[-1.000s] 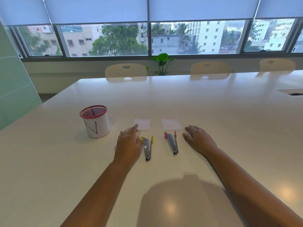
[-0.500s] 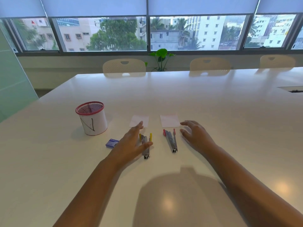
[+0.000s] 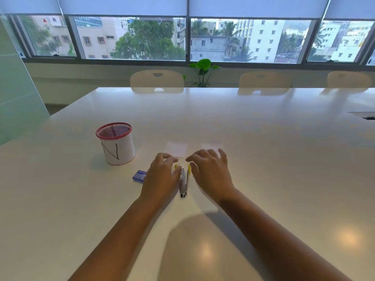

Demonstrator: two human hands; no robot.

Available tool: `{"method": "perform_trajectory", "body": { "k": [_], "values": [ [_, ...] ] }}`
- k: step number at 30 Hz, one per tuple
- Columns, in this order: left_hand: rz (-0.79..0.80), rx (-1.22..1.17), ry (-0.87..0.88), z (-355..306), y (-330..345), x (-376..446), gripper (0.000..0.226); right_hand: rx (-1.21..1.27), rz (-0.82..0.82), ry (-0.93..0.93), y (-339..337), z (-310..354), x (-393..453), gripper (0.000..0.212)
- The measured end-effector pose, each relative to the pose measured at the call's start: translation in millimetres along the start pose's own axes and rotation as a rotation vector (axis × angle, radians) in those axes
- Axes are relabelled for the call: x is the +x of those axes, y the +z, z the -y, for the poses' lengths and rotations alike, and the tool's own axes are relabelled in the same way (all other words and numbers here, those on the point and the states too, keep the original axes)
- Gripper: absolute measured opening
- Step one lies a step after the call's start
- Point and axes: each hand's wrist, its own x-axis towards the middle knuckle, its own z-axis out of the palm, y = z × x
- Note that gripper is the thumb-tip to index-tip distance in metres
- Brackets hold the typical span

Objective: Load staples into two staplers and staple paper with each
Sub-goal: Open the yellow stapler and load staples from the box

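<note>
Closing in on the yellow-tipped metal stapler, lying flat between your hands. Left hand touches its side; right hand hovers, fingers loose, holding nothing. Pin the base, then open the top. Blue cardboard staple box sits just left.

- Red stapler: wholly hidden beneath the right hand.
- Right paper square: near edge covered by fingers.
- Staple box: right end behind the left hand.
- Both hands: motion-blurred; grip unclear.
</note>
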Motion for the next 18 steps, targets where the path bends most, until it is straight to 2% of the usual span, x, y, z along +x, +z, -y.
{"method": "perform_trajectory", "body": {
  "k": [4,10,15,18],
  "values": [
    [0.057,-0.044,-0.102,-6,4,-2,0.034,-0.087,0.029,-0.017,6,-10,-3,0.035],
    [0.065,-0.057,-0.108,-9,8,-2,0.039,-0.085,0.213,-0.085,5,-9,-4,0.03],
    [0.031,-0.07,-0.158,-11,8,-2,0.046,-0.027,0.216,-0.096,4,-10,-2,0.025],
    [0.032,-0.161,-0.185,-15,6,-3,0.048,0.031,0.2,-0.092,-3,-11,-1,0.023]
  ]
}}
